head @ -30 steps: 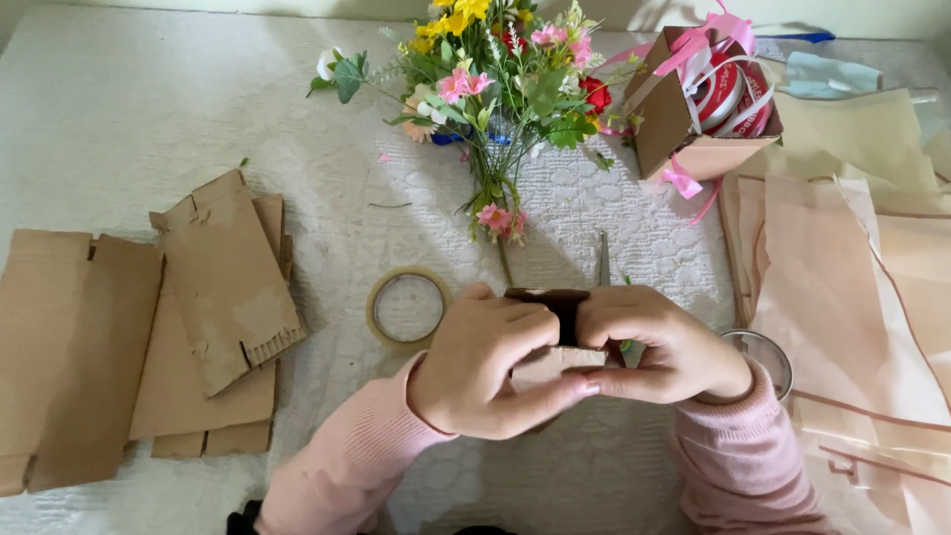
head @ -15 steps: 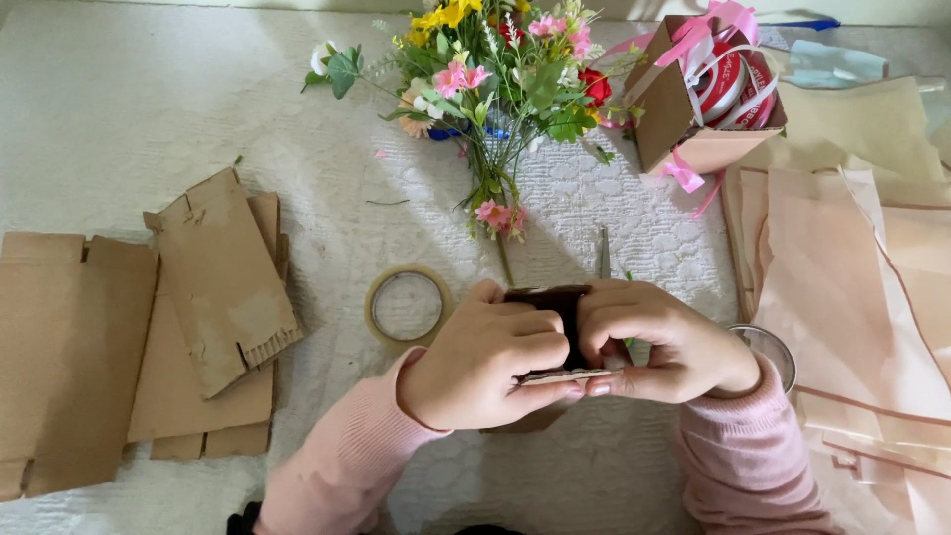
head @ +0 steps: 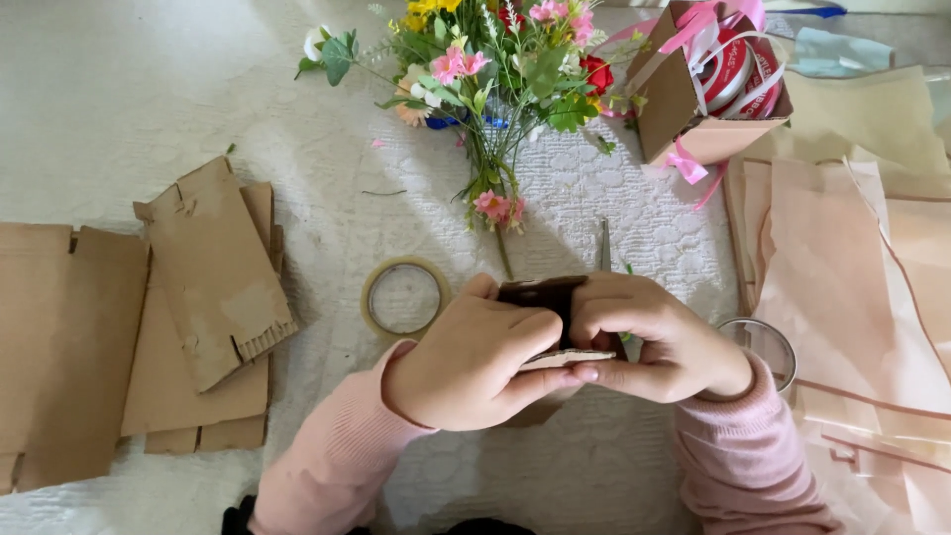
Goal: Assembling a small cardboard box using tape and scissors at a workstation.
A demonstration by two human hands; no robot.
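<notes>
Between both hands [head: 565, 347], small brown cardboard piece [head: 540, 294]

At the far right of the table you have an open brown cardboard box [head: 684, 99], tilted with its mouth facing right; it holds spools of red and white ribbon [head: 738, 69], and pink ribbon spills over its rim. To your left lie flattened brown cardboard box pieces [head: 213, 272], stacked loosely, the top one angled, with further flat panels [head: 59, 337] at the left edge. On your right rests a pile of pale pink and beige paper bags [head: 852, 258], lying flat and overlapping. You have no labels, signs or screens in view.
</notes>
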